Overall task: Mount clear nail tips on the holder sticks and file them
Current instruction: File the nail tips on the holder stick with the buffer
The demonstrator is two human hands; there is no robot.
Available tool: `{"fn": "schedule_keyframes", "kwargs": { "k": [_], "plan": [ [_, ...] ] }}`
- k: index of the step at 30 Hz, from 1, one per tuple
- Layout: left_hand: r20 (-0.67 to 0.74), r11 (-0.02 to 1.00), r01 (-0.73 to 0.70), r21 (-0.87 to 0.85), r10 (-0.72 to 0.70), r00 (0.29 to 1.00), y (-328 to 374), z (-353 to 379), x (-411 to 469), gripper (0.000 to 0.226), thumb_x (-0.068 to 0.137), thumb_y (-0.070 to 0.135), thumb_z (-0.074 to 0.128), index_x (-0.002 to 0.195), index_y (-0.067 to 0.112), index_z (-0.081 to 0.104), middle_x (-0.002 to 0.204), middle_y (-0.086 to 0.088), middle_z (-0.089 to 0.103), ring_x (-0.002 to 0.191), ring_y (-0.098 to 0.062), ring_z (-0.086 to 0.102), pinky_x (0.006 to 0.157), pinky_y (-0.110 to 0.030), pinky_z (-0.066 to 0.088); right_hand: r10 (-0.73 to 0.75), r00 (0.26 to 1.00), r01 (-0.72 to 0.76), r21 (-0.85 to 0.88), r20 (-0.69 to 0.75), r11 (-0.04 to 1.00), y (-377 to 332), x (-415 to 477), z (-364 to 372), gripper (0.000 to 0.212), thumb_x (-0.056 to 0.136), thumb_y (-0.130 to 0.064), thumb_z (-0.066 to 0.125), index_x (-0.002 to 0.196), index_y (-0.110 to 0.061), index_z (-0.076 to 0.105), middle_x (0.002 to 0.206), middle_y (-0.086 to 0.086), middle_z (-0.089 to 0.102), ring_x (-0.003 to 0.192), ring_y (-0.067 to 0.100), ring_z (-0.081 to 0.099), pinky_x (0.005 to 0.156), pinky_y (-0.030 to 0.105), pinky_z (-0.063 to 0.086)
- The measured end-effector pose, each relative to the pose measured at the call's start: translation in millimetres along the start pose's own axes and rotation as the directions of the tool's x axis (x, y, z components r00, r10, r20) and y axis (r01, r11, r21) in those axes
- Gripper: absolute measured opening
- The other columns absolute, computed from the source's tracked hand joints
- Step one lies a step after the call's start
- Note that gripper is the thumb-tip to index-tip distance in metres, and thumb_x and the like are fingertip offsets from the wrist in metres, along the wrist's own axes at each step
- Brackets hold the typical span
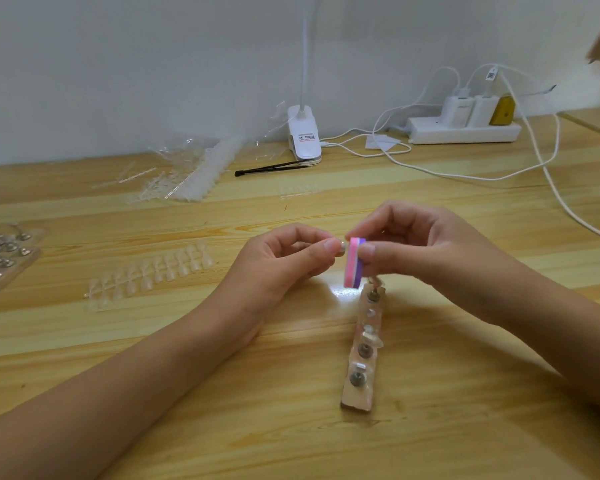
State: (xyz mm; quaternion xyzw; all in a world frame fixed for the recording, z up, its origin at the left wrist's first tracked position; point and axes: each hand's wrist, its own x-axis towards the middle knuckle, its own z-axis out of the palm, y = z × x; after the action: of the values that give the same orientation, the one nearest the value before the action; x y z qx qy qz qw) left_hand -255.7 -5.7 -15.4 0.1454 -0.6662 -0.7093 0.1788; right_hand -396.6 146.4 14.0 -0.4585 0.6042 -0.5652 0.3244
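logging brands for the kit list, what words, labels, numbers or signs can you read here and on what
Nothing reads clearly.
Clip lamp label: dark print above an orange band, too blurred to read.
Cable tag: a QR-style code, no legible words.
Chargers: faint grey marks, too small to read.
File block: no print visible.

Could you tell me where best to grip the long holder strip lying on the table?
Pinch the holder strip across its narrow width at the bare near end, coming from above and clamping its two long edges. It lies flat, and metal studs fill the rest of its top.
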Motion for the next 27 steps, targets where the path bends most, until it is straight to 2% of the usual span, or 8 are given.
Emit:
{"fn": "schedule_keyframes", "kwargs": {
  "k": [4,8,13,16,19,23,27],
  "plan": [
    [0.026,1.0,-0.022,0.015,0.021,0.999,1.1,0.2,-1.5,0.016,0.075,0.037,0.078,0.086,0.025,0.077,0.089,0.001,0.075,0.088,-0.007,0.068,0.084,-0.019,0.053,-0.032,0.987,0.039,0.043,-0.158,0.998,-0.3,2.7,-2.2,0.03,0.076,-0.025,0.071,0.101,-0.009,0.07,0.09,0.005,0.075,0.089,0.022,0.073,0.084,0.029,0.058],
    [0.02,0.999,-0.032,0.021,0.031,0.999,0.2,0.3,-0.8,0.009,0.077,0.034,0.075,0.081,0.026,0.075,0.082,0.005,0.071,0.084,-0.007,0.065,0.081,-0.018,0.051,0.015,1.0,-0.015,-0.027,-0.004,1.0,-2.6,-0.1,1.2,0.026,0.076,-0.026,0.073,0.098,-0.013,0.072,0.093,0.005,0.076,0.089,0.017,0.073,0.078,0.022,0.056],
    [0.031,0.999,-0.042,0.015,0.041,0.999,-1.3,-0.5,0.1,0.007,0.078,0.034,0.078,0.08,0.029,0.074,0.079,0.008,0.07,0.081,-0.006,0.063,0.086,-0.021,0.053,0.009,0.996,-0.007,0.024,-0.088,1.0,-1.4,1.2,2.8,0.026,0.077,-0.023,0.071,0.1,-0.012,0.071,0.094,0.008,0.075,0.09,0.021,0.073,0.08,0.026,0.057],
    [0.029,0.999,-0.049,0.016,0.048,0.998,-1.9,-1.6,0.4,0.013,0.074,0.041,0.077,0.08,0.029,0.074,0.081,0.007,0.071,0.083,-0.007,0.064,0.088,-0.022,0.052,0.04,0.999,-0.039,0.05,-0.019,0.998,-2.1,-0.1,3.8,0.027,0.076,-0.021,0.072,0.099,-0.008,0.068,0.093,0.008,0.075,0.088,0.02,0.074,0.075,0.022,0.057],
    [0.02,0.999,-0.046,-0.012,0.046,0.999,-1.6,-1.9,1.1,0.013,0.072,0.04,0.077,0.078,0.029,0.074,0.082,0.006,0.071,0.083,-0.008,0.064,0.086,-0.021,0.052,0.04,0.998,-0.034,0.095,-0.055,0.995,-1.4,0.3,4.8,0.028,0.073,-0.022,0.072,0.096,-0.007,0.067,0.093,0.012,0.075,0.089,0.023,0.074,0.075,0.023,0.057],
    [0.031,0.999,-0.051,-0.011,0.052,0.998,-1.1,-1.8,0.9,0.013,0.073,0.039,0.077,0.077,0.028,0.074,0.087,0.001,0.072,0.087,-0.012,0.064,0.086,-0.022,0.052,0.059,0.998,-0.06,0.097,0.008,0.993,-2.3,-0.3,6.4,0.028,0.075,-0.019,0.072,0.097,-0.004,0.064,0.092,0.009,0.075,0.089,0.023,0.074,0.075,0.023,0.057],
    [0.03,0.999,-0.044,0.005,0.044,0.999,-0.7,-1.5,0.1,0.006,0.077,0.034,0.078,0.077,0.03,0.073,0.087,0.003,0.073,0.087,-0.008,0.066,0.085,-0.019,0.052,0.042,0.996,-0.033,0.106,-0.084,0.994,-2.7,1.2,0.7,0.023,0.073,-0.021,0.073,0.094,-0.01,0.069,0.095,0.013,0.073,0.092,0.027,0.073,0.079,0.028,0.059]
  ]
}}
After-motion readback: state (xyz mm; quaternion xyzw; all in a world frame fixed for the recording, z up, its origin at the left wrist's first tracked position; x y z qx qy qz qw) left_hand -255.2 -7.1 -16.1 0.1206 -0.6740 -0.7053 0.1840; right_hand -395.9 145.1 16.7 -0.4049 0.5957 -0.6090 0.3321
